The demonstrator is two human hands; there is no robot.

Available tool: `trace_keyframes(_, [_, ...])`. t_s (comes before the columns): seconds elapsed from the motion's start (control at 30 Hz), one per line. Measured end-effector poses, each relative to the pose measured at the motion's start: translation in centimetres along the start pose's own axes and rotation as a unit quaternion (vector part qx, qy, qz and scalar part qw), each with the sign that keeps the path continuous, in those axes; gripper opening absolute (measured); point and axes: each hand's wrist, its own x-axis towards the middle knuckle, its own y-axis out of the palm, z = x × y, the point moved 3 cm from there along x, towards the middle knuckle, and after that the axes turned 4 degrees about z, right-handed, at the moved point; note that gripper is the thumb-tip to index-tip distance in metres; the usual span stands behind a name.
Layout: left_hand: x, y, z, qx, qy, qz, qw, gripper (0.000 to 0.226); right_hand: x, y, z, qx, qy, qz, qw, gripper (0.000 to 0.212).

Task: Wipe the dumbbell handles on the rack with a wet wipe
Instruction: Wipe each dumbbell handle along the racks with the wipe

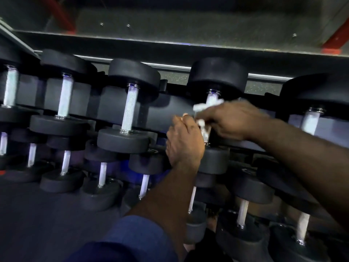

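Dumbbell handle [205, 133] in the upper row of the rack [166, 108], set between black rubber heads [217, 72], is bright knurled steel. It looks stiff, grippy and probably heavy, so it is best wiped in place around its middle. The right hand [232, 120] pinches the limp white wet wipe [200, 107] against it, while the left hand [184, 142] curls just beside, its hold unclear.

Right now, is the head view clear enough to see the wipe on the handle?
Head view: dim, with bluish glare on chrome handles; motion blur smears the right hand and wet wipe, yet the knurled handle below them reads clearly; wide-angle distortion bows the rack rail.
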Motion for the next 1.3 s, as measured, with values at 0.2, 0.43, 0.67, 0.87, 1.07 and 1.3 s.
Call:
trace_keyframes(0.2, [0.3,-0.1,-0.1,-0.015,-0.021,0.003,1.0,0.041,1.1,1.0,1.4,-0.016,-0.004,0.123,0.992,0.033])
trace_keyframes(0.43, [0.6,-0.7,0.6,0.002,0.013,0.107,0.994,0.036,2.0,0.7,2.2,0.046,0.055,0.131,0.989,0.014])
trace_keyframes(0.67, [3.5,-11.1,4.4,0.086,0.207,-0.035,0.974,0.035,5.1,-1.8,6.9,0.254,0.037,-0.1,0.961,0.018])
trace_keyframes(0.87, [12.4,-17.9,7.1,0.036,0.083,-0.082,0.992,0.028,9.7,1.3,12.3,0.249,0.129,-0.189,0.941,0.023])
trace_keyframes(1.07, [14.4,-16.6,8.3,0.002,0.026,-0.023,0.999,0.037,11.3,5.4,16.9,0.288,0.135,-0.175,0.932,0.024])
trace_keyframes(1.3, [13.8,-17.3,7.9,0.026,0.02,-0.016,0.999,0.033,11.6,4.9,15.8,0.287,0.165,-0.036,0.943,0.017])
